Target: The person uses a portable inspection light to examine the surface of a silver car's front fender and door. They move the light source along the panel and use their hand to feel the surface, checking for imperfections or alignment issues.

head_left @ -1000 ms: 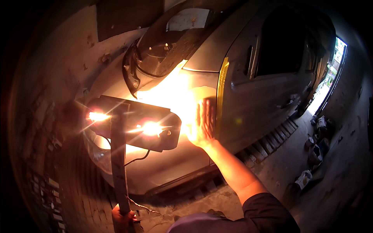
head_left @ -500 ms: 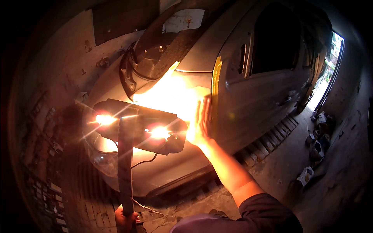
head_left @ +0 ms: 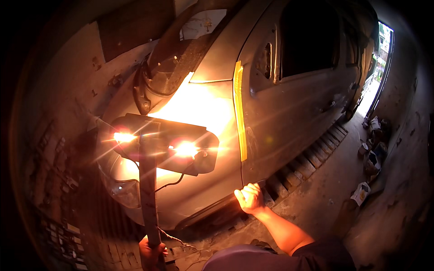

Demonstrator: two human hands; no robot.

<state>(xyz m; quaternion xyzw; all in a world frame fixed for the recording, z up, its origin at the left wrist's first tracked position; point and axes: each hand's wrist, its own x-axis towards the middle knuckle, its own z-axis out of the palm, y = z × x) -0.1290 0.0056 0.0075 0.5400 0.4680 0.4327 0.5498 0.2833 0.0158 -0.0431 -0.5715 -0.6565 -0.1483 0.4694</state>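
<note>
My left hand [head_left: 153, 253] is wrapped round the lower end of a flat upright post [head_left: 148, 194]. On top of that post sits a dark lamp housing [head_left: 208, 147] with two glowing orange-white lamps and a hanging cable [head_left: 172, 184]. The lamp faces the front fender [head_left: 199, 198] of a grey car, and its glare washes out the upper panel. My right hand [head_left: 251, 198] is curled shut beside the fender's lower edge, with nothing visible in it; whether it touches the car I cannot tell. Yellow masking tape [head_left: 240, 113] runs down the fender-door seam.
The car's door [head_left: 298, 113] stretches to the right, above a slatted floor grating [head_left: 296, 174]. Several bags and tubs [head_left: 373, 158] line the right wall near a bright doorway [head_left: 377, 72]. A twisted cord [head_left: 178, 239] trails by my left hand.
My right hand has dropped from the glowing fender panel toward me, its spread fingers now curled. My left hand still grips the post. The view has shifted slightly.
</note>
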